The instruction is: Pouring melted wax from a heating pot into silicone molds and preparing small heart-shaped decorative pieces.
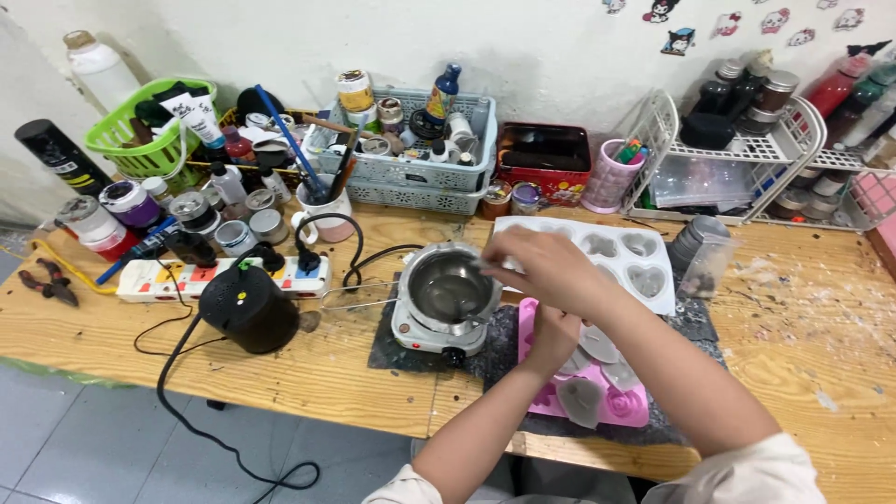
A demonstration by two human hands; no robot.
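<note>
A small steel pot (446, 291) stands on a white electric hot plate (411, 331) at the middle of the wooden table (308, 373). My right hand (539, 269) reaches across to the pot's right rim, its fingers pinched on what looks like a thin stick (459, 303) that dips into the pot. Beneath my right forearm, my left hand (553, 338) grips the upper edge of a pink silicone mould (627, 405), and its fingers are partly hidden. Several pale cast pieces lie on the pink mould. A white mould with heart cavities (644, 254) lies just behind my hands.
A black round device (247, 310) and a white power strip (187, 278) sit left of the hot plate, with cables trailing off the front edge. Pliers (47, 285) lie far left. Baskets of jars and bottles, a mug of brushes (322, 203) and a white rack (737, 154) line the back.
</note>
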